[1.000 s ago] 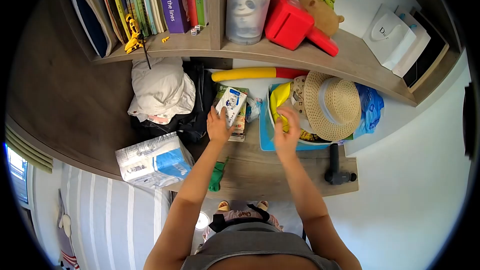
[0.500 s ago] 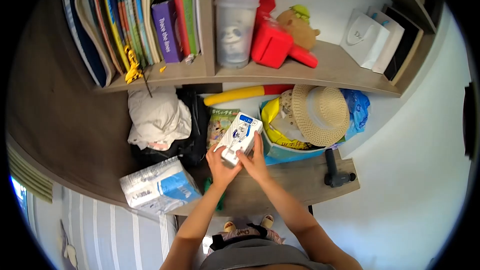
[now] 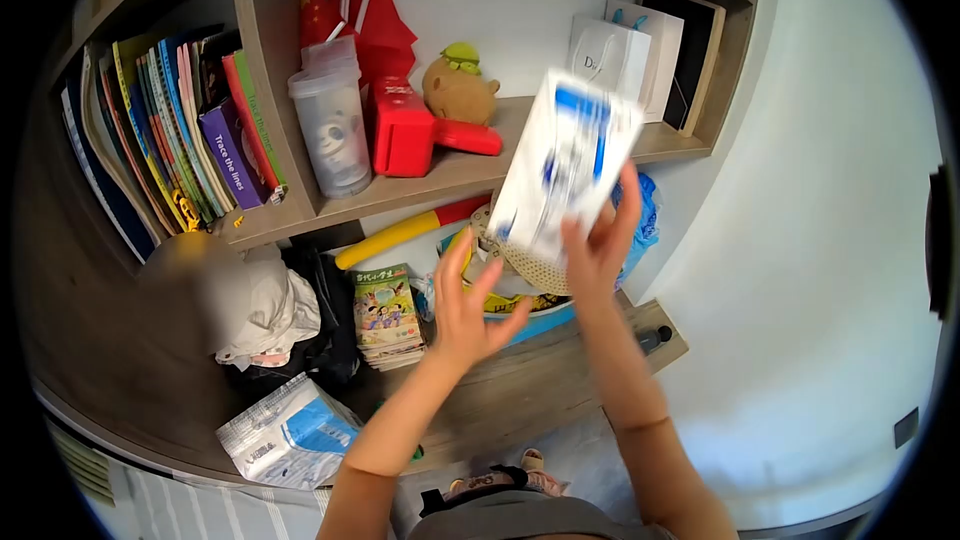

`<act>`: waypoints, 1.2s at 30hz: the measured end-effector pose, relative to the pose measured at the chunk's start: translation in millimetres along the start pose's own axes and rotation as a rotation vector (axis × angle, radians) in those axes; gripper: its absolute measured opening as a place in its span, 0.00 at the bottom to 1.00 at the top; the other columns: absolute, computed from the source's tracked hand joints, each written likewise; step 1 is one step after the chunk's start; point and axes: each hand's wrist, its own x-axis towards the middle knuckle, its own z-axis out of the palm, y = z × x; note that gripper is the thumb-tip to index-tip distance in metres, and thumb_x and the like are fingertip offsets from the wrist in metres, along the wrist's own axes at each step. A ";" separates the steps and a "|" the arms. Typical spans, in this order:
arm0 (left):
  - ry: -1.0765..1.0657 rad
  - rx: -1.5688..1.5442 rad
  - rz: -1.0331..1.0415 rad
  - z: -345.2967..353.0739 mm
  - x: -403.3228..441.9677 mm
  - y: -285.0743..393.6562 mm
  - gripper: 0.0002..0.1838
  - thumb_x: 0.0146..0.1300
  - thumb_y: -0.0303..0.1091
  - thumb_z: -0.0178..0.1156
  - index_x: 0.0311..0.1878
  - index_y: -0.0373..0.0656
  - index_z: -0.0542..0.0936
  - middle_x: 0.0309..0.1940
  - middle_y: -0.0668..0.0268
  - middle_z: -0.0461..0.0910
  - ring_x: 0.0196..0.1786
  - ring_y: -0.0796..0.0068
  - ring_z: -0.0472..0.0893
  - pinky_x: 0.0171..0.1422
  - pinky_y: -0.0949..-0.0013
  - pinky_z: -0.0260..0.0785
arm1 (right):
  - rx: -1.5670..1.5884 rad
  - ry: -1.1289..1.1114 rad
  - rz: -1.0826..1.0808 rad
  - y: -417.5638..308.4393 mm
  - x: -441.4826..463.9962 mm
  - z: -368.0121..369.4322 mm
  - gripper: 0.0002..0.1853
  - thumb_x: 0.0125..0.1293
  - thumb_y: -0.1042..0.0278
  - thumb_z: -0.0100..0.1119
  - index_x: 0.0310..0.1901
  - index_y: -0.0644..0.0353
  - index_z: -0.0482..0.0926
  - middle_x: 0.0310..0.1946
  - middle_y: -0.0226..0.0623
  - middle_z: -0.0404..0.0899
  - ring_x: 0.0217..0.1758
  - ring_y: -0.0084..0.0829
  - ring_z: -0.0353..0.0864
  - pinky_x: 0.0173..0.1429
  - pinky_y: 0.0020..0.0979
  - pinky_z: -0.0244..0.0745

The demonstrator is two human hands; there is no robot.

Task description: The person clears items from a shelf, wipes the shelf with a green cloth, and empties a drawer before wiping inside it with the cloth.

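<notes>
A white box with blue print (image 3: 568,165), blurred by motion, is raised in front of the upper shelf. My right hand (image 3: 602,248) grips its lower right side, thumb on the near face. Left of the box's lower end, my left hand (image 3: 465,312) is spread with nothing in it. Behind the hands, a woven straw hat (image 3: 535,268) lies in a blue bin (image 3: 545,322), partly hidden by the box and my right hand. Beside my left hand stands a stack of magazines (image 3: 387,315).
On the upper shelf (image 3: 400,185) are a panda cup (image 3: 335,130), a red case (image 3: 402,130), a plush toy (image 3: 460,85), gift bags (image 3: 610,52) and books (image 3: 165,125). Below lie white cloth (image 3: 280,310), a yellow tube (image 3: 390,240), a plastic-wrapped pack (image 3: 290,435) and a dark device (image 3: 655,338).
The white box has risen from above the desk toward the upper right, carried by my right hand. My left hand has let go of it and opened. The view has shifted right.
</notes>
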 end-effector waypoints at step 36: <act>-0.258 -0.047 -0.066 178.8 -99.9 -15.3 0.08 0.45 0.23 0.59 0.31 0.43 0.78 0.39 0.63 0.77 0.43 0.57 0.74 0.47 0.56 0.66 | -0.675 0.121 0.400 173.9 -155.5 -284.4 0.07 0.61 0.78 0.52 0.40 0.66 0.76 0.36 0.45 0.78 0.42 0.35 0.78 0.50 0.31 0.71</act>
